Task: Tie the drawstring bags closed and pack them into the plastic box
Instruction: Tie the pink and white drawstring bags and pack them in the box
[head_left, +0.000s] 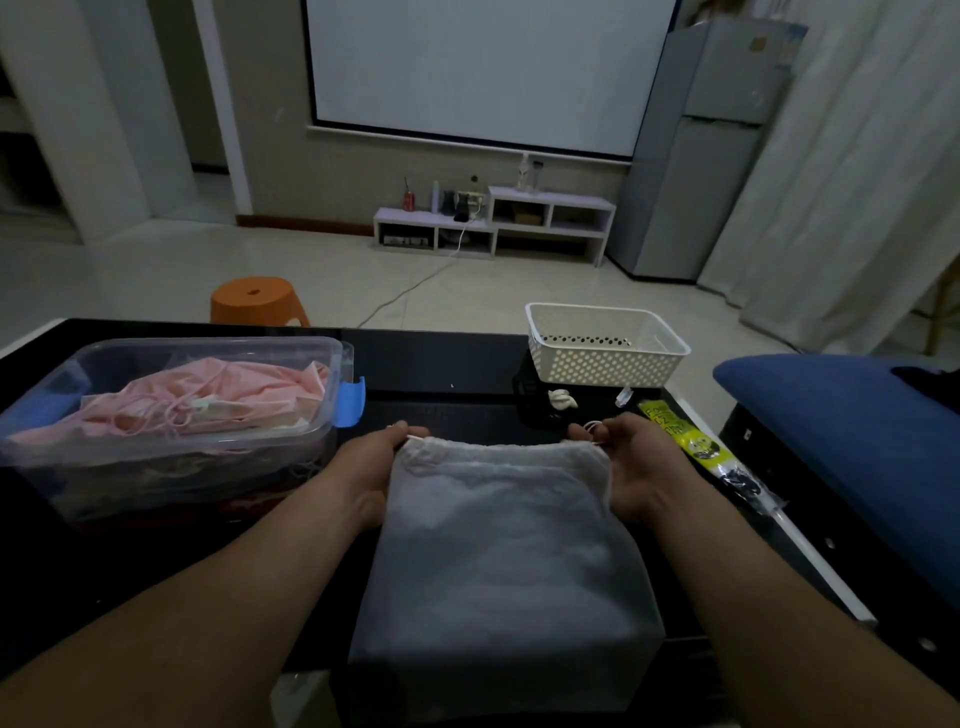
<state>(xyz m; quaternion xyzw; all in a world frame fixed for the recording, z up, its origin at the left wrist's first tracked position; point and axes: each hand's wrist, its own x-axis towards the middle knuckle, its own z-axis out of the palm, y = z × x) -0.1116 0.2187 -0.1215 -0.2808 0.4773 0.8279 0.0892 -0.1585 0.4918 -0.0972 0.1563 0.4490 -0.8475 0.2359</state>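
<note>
The white drawstring bag is lying flat on the black table, its long axis running 6 to 12 o'clock, mouth at the 12 o'clock end. The left hand is pinching the cord at the mouth's 9 o'clock corner, the right hand at its 3 o'clock corner. The plastic box is sitting at 10 o'clock, nearer the left hand.

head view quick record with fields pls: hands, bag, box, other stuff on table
left hand: pinches top left corner of white bag
right hand: pinches cord at its top right corner
white bag: top spread wide, not cinched
plastic box: left of bag, lid off, pink bag inside
white basket: far right on black table
yellow packet: right of right hand
</note>
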